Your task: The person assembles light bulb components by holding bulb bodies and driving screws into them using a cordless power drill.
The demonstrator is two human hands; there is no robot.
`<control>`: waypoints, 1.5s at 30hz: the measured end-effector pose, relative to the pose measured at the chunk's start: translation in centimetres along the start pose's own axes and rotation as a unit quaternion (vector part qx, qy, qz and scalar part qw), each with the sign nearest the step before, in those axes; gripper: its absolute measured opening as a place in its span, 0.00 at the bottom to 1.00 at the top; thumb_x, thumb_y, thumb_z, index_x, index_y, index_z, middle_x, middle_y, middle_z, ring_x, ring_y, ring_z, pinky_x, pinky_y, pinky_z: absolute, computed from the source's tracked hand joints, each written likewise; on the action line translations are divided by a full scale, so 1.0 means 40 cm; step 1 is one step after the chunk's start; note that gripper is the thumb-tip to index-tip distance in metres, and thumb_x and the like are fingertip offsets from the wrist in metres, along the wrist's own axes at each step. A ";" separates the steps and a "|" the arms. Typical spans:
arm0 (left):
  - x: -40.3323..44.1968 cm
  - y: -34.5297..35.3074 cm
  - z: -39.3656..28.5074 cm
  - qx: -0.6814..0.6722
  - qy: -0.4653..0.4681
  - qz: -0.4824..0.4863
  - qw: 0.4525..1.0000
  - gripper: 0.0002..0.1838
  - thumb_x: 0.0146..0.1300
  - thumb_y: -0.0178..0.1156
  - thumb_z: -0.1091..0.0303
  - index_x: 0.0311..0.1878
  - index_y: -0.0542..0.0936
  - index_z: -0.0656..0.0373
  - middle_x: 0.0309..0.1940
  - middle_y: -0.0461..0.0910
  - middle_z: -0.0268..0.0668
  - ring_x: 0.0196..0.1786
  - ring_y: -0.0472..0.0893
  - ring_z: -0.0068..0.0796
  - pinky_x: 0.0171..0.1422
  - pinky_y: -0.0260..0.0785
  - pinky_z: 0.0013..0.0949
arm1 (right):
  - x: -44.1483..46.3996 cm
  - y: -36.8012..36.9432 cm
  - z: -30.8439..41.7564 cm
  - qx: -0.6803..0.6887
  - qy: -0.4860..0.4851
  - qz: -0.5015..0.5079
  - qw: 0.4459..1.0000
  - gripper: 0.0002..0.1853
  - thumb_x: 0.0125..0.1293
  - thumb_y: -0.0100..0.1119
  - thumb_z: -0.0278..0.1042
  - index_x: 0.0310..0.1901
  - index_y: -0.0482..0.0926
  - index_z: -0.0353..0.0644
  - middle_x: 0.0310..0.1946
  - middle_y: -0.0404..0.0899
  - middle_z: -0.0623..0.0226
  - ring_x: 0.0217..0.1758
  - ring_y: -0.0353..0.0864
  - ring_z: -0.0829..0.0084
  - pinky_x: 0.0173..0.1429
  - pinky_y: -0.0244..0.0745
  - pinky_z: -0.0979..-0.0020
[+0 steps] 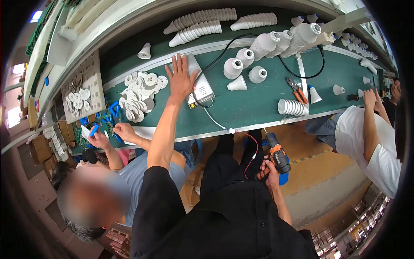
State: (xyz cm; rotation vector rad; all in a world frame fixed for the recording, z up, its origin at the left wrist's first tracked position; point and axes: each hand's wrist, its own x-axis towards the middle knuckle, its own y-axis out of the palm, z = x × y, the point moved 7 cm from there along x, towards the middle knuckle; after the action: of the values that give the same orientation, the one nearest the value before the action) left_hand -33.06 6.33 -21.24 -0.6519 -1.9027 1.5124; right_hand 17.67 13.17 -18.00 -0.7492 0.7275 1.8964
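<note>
My left hand [181, 80] lies with its fingers spread, the palm at the edge of a silvery power supply box [201, 88] on the green bench. Low at my right side, my right hand [269, 170] is wrapped round the handle of a black and orange power drill [277, 153]. A white and red cable [252, 161] runs from the box over the bench edge and down towards my lap. Just left of my left hand is a pile of round white discs [140, 93]. White cone-shaped housings [258, 74] stand to the right of the box.
A co-worker at the left holds a blue tool [94, 130] near small blue and green parts. Another person in white [362, 129] works at the right. Orange-handled pliers [296, 90] and stacked white cups [293, 107] lie on the bench. Nested housings [200, 19] lie at the back.
</note>
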 end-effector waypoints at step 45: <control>-0.105 0.048 -0.050 -0.061 -0.458 0.090 0.882 0.74 0.35 0.77 0.38 0.78 0.38 0.53 0.70 0.50 0.66 0.71 0.57 0.63 0.63 0.61 0.69 | 0.022 0.019 -0.002 0.009 0.004 0.065 0.998 0.11 0.65 0.59 0.30 0.47 0.75 0.38 0.27 0.75 0.70 0.28 0.75 0.80 0.30 0.71 0.77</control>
State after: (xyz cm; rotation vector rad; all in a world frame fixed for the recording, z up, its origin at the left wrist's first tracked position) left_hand -28.73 5.13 -23.48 -0.1351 -2.6948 2.0547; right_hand 16.68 13.30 -18.61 -0.7138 0.8148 2.0023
